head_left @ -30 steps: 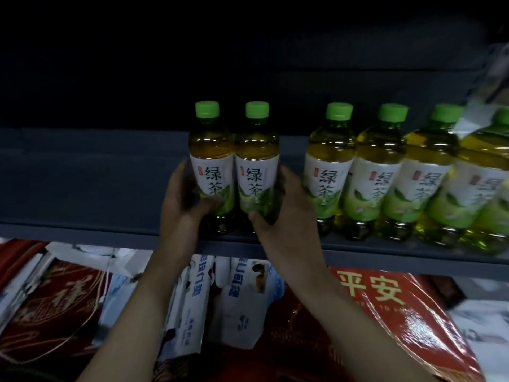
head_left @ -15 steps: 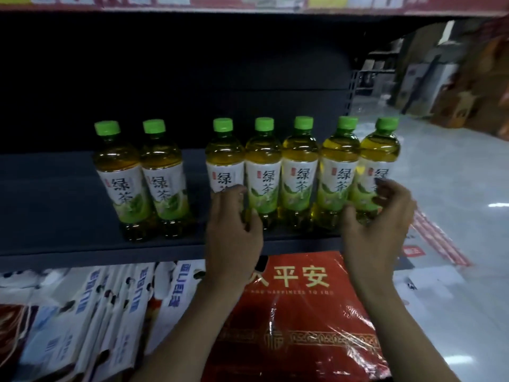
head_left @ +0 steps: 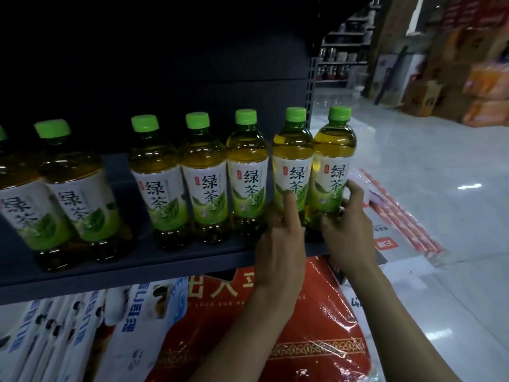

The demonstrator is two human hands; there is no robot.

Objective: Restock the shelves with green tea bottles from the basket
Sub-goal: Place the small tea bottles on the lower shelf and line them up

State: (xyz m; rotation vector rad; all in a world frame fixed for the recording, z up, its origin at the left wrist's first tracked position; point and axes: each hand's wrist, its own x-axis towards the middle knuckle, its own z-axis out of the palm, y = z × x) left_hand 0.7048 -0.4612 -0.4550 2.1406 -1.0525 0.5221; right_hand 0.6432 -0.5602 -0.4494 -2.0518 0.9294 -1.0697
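Our left hand (head_left: 281, 241) grips the second-rightmost bottle (head_left: 292, 164); our right hand (head_left: 347, 230) grips the rightmost bottle (head_left: 333, 166) on the shelf (head_left: 137, 264).

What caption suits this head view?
Both hands, left hand and right hand, grip the two rightmost green tea bottles on the dark shelf.

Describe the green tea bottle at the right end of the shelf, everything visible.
The rightmost bottle is clear plastic with a green cap, amber tea and a white-green label. It stands upright at the shelf end, right beside the next bottle. The right hand curls fingers round its lower part; the left hand touches its neighbour.
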